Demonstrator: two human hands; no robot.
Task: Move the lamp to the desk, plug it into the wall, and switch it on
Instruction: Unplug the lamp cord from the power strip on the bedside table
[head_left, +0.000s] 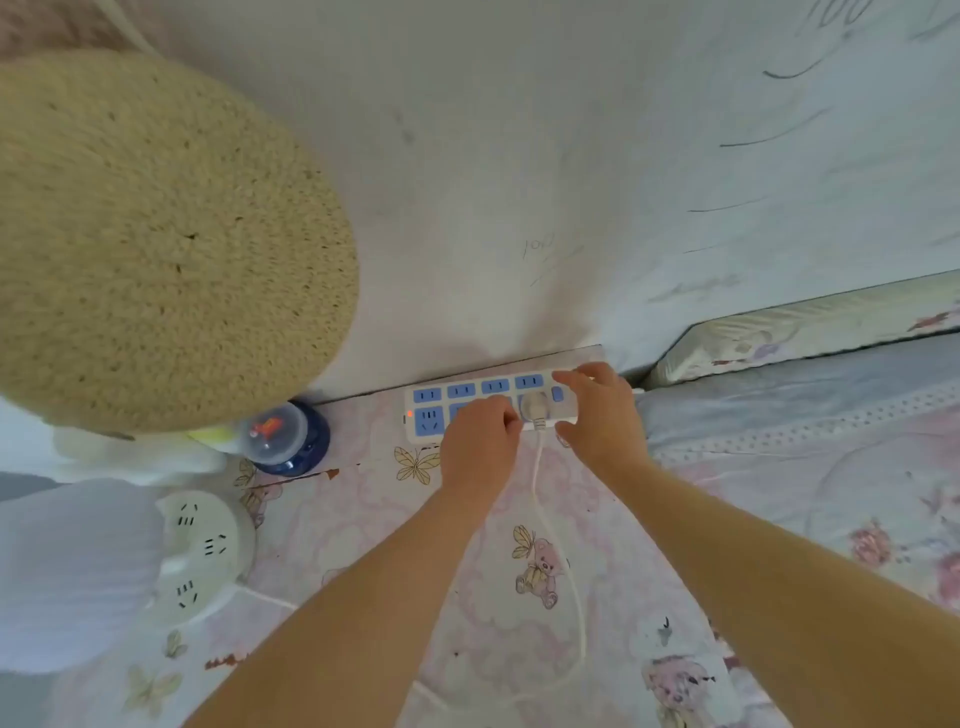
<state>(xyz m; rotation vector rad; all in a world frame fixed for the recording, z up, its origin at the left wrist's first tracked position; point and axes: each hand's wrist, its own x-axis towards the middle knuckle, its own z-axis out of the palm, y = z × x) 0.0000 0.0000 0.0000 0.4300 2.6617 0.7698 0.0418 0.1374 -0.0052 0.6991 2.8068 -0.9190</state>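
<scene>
The lamp's round woven straw shade (156, 234) fills the upper left, seen from above; its pale base (130, 457) shows under the rim. A white power strip with blue sockets (441, 402) lies on the desk against the wall, a red light lit at its left end. The lamp's white plug (535, 408) sits in the strip's front row, and its white cord (550, 525) trails toward me across the desk. My left hand (480, 441) is curled over the strip, fingertips against the plug's left side. My right hand (602, 410) grips the strip's right end between thumb and fingers.
The desk (467, 597) has a pink cloth with bears and butterflies. A blue jar with a clear lid (288, 439) stands by the lamp. A round white socket hub (205, 551) and a white pleated object (67, 571) lie at left. A bed with floral bedding (831, 441) adjoins at right.
</scene>
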